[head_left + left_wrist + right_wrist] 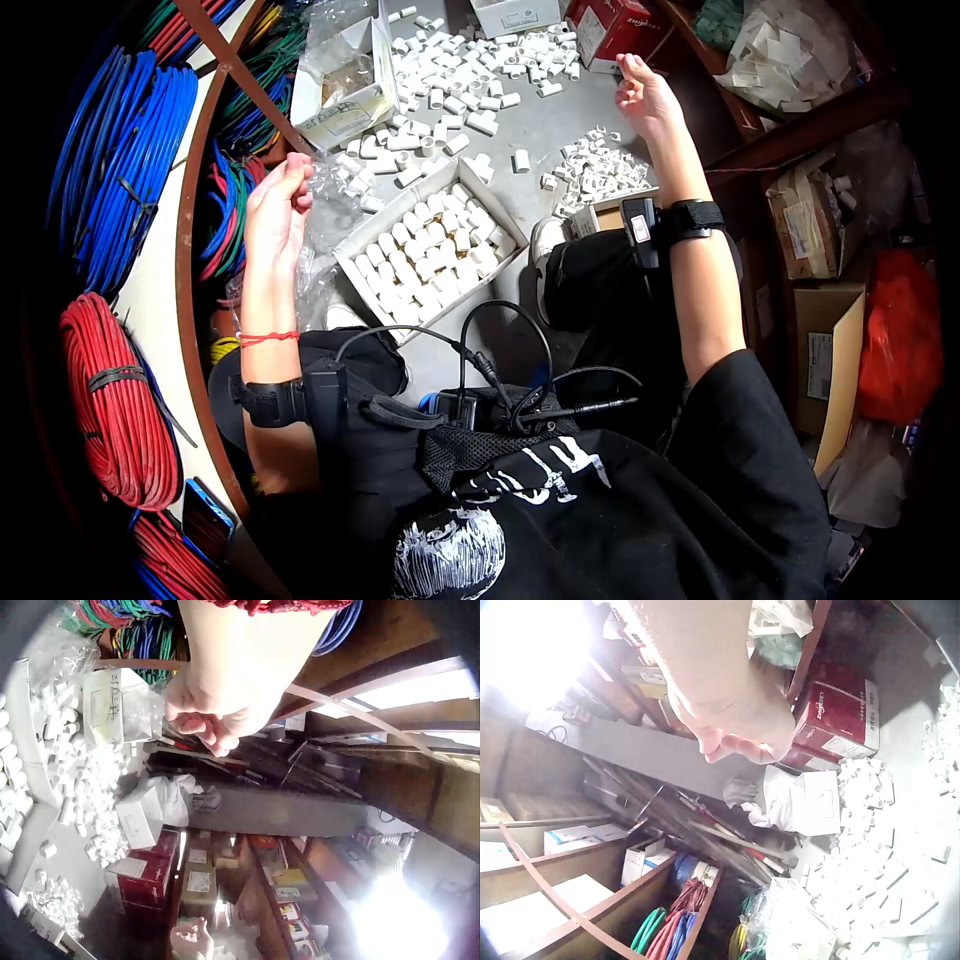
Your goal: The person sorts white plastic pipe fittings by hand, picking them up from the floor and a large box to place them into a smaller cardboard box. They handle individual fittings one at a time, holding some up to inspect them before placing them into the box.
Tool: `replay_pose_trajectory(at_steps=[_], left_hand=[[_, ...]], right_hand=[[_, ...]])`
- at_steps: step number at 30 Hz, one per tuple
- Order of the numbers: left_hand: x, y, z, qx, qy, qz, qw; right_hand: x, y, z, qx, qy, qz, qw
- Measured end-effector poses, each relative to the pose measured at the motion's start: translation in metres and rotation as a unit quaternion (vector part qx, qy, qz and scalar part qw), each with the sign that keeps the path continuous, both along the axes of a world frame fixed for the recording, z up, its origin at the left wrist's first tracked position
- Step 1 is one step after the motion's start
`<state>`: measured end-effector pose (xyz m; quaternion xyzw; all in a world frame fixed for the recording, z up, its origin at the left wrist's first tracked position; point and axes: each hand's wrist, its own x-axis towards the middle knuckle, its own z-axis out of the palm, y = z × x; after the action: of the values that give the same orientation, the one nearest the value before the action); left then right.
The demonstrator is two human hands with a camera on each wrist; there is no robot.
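Box between two raised hands, closer to the left one

Nearest to my head camera I see the black shirt [660, 490] of the person and, at the lower middle of the frame, some black cables [485, 365]. Beyond them, the white box [400, 208] is near the centre of the frame, filled with white fittings [425, 243]. Its long axis runs from lower left to upper right.

The left hand [277, 212] is raised at the left of the box, and the right hand [650, 100] is in the upper right, well apart from it. Both hands have the fingers bent inward with a narrow gap, and I see nothing held in them.

In my judgement, one relation matters most: the box lies to the lower right of the left hand and to the lower left of the right hand, so the left is nearer. Neither hand appears to touch it.

Farther away, a heap of small white pieces [600, 172] lies below the right hand, and a larger heap of loose fittings [470, 90] spreads over the floor [575, 120]. At the top of the frame stands a red box [620, 30].
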<state>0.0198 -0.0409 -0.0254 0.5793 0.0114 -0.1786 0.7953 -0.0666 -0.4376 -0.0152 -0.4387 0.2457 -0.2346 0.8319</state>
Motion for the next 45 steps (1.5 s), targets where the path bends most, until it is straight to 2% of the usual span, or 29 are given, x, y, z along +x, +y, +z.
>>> replay_pose_trajectory(at_steps=[4,8,12,14,15,16,18,20,21,22,24,26,27,29,30,31,32,34,35,36,39,42,43,44,45], left_hand=[[-0.003,-0.005,0.002,-0.02,0.036,0.016,0.999],[-0.004,0.0,0.003,-0.026,0.068,-0.04,0.997],[-0.01,0.002,0.007,-0.027,0.045,-0.052,0.997],[-0.017,-0.006,0.012,0.043,0.009,0.002,0.999],[-0.02,-0.01,0.017,0.077,-0.009,0.029,0.997],[-0.023,-0.01,0.024,0.074,-0.029,0.002,0.997],[-0.027,-0.02,0.038,0.052,0.022,0.061,0.997],[-0.016,-0.001,0.018,-0.004,0.036,0.032,0.999],[-0.017,-0.004,0.019,0.0,0.019,0.03,0.999],[-0.016,-0.009,0.025,0.023,0.031,0.045,0.998],[-0.014,-0.033,0.039,0.125,0.034,0.119,0.984],[-0.004,-0.02,0.025,0.114,0.088,0.114,0.983],[0.003,0.0,-0.001,-0.029,0.074,0.094,0.992],[0.014,-0.004,0.004,0.088,0.073,0.089,0.989],[0.02,-0.009,0.008,0.146,0.071,0.085,0.983],[0.024,-0.022,0.009,0.167,0.046,0.114,0.978],[0.03,-0.023,0.007,0.168,0.066,0.112,0.977],[0.041,-0.017,0.001,0.165,0.106,0.108,0.975],[0.047,-0.012,-0.005,0.162,0.115,0.079,0.977],[0.051,-0.011,-0.007,0.166,0.111,0.068,0.977],[0.061,-0.016,-0.007,0.199,0.096,0.044,0.974],[0.065,-0.023,-0.008,0.243,0.112,0.072,0.961],[0.067,-0.025,-0.008,0.253,0.106,0.063,0.959],[0.069,-0.026,-0.008,0.256,0.112,0.072,0.957],[0.07,-0.026,-0.009,0.258,0.12,0.081,0.955]], right_hand=[[0.0,-0.003,-0.002,0.007,0.01,0.01,1.0],[0.006,-0.005,-0.01,0.024,0.05,-0.003,0.998],[0.022,-0.013,-0.041,0.078,0.122,0.003,0.99],[0.03,-0.01,-0.059,0.013,0.218,-0.002,0.976],[0.032,-0.011,-0.072,-0.043,0.239,0.024,0.97],[0.034,-0.012,-0.083,-0.097,0.258,0.048,0.96],[0.048,-0.009,-0.104,-0.153,0.315,0.026,0.937],[0.058,-0.014,-0.138,-0.248,0.256,0.056,0.933],[0.068,-0.019,-0.15,-0.304,0.314,0.111,0.893],[0.08,-0.017,-0.162,-0.323,0.319,0.102,0.885],[0.105,-0.019,-0.184,-0.384,0.367,0.133,0.837],[0.133,-0.015,-0.198,-0.359,0.365,0.165,0.843],[0.147,-0.014,-0.211,-0.361,0.355,0.175,0.844],[0.172,-0.012,-0.237,-0.401,0.308,0.191,0.842],[0.183,-0.008,-0.246,-0.486,0.261,0.188,0.813],[0.191,-0.009,-0.254,-0.498,0.293,0.21,0.789],[0.199,-0.008,-0.26,-0.511,0.324,0.231,0.762],[0.221,-0.001,-0.265,-0.499,0.355,0.275,0.741],[0.232,-0.001,-0.282,-0.503,0.341,0.273,0.746],[0.239,0.003,-0.286,-0.512,0.342,0.276,0.738],[0.258,0.017,-0.293,-0.603,0.343,0.258,0.673],[0.277,0.029,-0.292,-0.662,0.287,0.241,0.648],[0.285,0.037,-0.278,-0.664,0.304,0.294,0.616],[0.293,0.037,-0.295,-0.691,0.253,0.316,0.599],[0.297,0.041,-0.293,-0.703,0.229,0.342,0.58]])
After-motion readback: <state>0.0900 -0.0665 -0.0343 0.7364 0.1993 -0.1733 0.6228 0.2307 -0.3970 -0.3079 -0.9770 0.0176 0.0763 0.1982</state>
